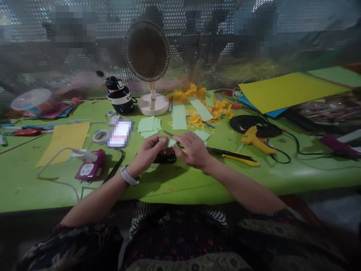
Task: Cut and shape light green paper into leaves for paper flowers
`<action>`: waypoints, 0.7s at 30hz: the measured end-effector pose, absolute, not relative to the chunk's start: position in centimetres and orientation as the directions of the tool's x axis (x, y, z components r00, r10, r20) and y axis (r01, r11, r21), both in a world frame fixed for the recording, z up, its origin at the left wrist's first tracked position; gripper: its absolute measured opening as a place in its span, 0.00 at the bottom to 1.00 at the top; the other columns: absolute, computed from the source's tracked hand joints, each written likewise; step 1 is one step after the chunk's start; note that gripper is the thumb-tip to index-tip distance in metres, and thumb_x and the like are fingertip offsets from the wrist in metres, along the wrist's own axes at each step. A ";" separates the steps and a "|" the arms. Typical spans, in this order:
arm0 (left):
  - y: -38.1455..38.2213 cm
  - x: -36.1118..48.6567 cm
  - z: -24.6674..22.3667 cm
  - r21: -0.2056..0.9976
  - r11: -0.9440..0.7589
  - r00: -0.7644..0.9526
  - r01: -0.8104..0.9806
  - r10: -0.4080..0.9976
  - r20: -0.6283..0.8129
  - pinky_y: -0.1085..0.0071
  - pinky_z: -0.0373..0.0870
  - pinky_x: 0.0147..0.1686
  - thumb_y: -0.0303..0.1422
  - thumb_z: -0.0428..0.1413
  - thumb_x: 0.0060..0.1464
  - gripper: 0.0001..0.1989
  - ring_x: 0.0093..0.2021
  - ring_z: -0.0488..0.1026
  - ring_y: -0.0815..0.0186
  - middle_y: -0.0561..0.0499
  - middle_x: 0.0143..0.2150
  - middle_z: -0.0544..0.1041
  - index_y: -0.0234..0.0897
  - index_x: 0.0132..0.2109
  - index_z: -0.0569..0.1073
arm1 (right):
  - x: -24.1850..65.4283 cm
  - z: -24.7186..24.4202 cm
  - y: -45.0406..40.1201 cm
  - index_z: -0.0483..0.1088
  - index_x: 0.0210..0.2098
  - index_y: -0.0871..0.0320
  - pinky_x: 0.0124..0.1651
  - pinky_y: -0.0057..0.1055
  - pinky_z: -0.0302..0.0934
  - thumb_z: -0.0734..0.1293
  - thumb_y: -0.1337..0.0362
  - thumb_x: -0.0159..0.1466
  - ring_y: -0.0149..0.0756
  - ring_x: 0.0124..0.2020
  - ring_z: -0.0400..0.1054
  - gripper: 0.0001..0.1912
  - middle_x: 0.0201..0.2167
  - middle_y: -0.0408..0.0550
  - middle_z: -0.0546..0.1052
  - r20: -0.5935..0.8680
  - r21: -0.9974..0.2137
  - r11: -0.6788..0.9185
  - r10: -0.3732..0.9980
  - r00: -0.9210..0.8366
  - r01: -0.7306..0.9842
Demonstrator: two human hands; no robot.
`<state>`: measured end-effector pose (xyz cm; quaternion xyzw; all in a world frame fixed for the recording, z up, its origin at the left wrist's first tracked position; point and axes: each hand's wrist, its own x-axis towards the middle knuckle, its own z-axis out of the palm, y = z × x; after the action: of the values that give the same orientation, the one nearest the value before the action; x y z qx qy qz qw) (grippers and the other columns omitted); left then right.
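- One small pale green paper piece (171, 142) sits at the fingertips, above a dark object (166, 159).
- Left hand (149, 152): narrow pinch on that piece, I judge to steady it.
- Right hand (194, 149): fingers curled in close; I cannot tell whether they grip anything.
- Pale green paper pile (149, 125) lies just beyond the left hand, presumably for easy reach.

Desk fan (147, 54) upright beside dark bottle (120, 101).
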<state>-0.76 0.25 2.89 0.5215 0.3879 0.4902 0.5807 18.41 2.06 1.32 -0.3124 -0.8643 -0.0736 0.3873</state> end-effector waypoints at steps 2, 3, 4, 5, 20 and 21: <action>0.3 -0.7 3.0 0.982 -0.008 0.206 -0.187 0.977 0.047 0.70 0.77 0.34 0.45 0.66 0.50 0.18 0.28 0.77 0.68 0.51 0.31 0.80 0.35 0.40 0.78 | 18.5 1.1 2.1 0.69 0.52 0.61 0.43 0.42 0.62 0.56 0.60 0.71 0.45 0.40 0.66 0.18 0.40 0.55 0.77 0.708 -0.104 0.801 0.476 -0.521 0.589; 0.2 -0.7 3.1 0.982 -0.005 0.212 -0.189 0.976 0.046 0.70 0.78 0.34 0.45 0.66 0.50 0.18 0.29 0.77 0.68 0.51 0.31 0.80 0.35 0.40 0.78 | 18.5 1.0 2.2 0.69 0.52 0.61 0.43 0.42 0.62 0.56 0.61 0.70 0.45 0.40 0.66 0.18 0.40 0.55 0.77 0.711 -0.105 0.803 0.473 -0.520 0.586; 0.2 -0.7 3.1 0.982 -0.004 0.220 -0.186 0.974 0.045 0.70 0.78 0.34 0.44 0.66 0.51 0.18 0.29 0.77 0.68 0.51 0.31 0.80 0.35 0.40 0.78 | 18.5 0.9 2.2 0.70 0.51 0.61 0.43 0.42 0.62 0.56 0.61 0.69 0.45 0.40 0.66 0.18 0.39 0.55 0.77 0.718 -0.107 0.805 0.469 -0.515 0.583; 0.2 -0.7 3.1 0.983 -0.005 0.227 -0.183 0.973 0.047 0.70 0.78 0.34 0.44 0.66 0.51 0.17 0.28 0.77 0.68 0.51 0.31 0.80 0.35 0.40 0.78 | 18.5 0.8 2.2 0.70 0.50 0.61 0.42 0.42 0.62 0.57 0.61 0.69 0.45 0.39 0.66 0.17 0.38 0.54 0.77 0.725 -0.112 0.805 0.467 -0.506 0.582; 0.3 -0.8 2.8 0.988 -0.064 0.229 -0.141 0.969 0.096 0.72 0.76 0.34 0.43 0.64 0.54 0.14 0.29 0.77 0.70 0.52 0.31 0.80 0.37 0.40 0.76 | 18.0 0.9 2.1 0.69 0.41 0.58 0.41 0.39 0.63 0.60 0.61 0.65 0.42 0.36 0.69 0.11 0.34 0.52 0.76 0.658 -0.439 0.757 0.638 -0.400 0.484; 0.2 -0.8 2.8 0.988 -0.066 0.228 -0.140 0.969 0.097 0.72 0.76 0.34 0.43 0.63 0.55 0.14 0.29 0.76 0.70 0.52 0.31 0.80 0.37 0.40 0.76 | 18.0 0.8 2.2 0.70 0.41 0.57 0.41 0.39 0.63 0.59 0.61 0.65 0.42 0.36 0.69 0.11 0.34 0.52 0.77 0.653 -0.444 0.752 0.644 -0.397 0.488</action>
<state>-0.78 0.25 2.80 0.5417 0.3827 0.4894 0.5662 18.00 2.18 0.80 -0.3406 -0.8310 0.0909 0.4304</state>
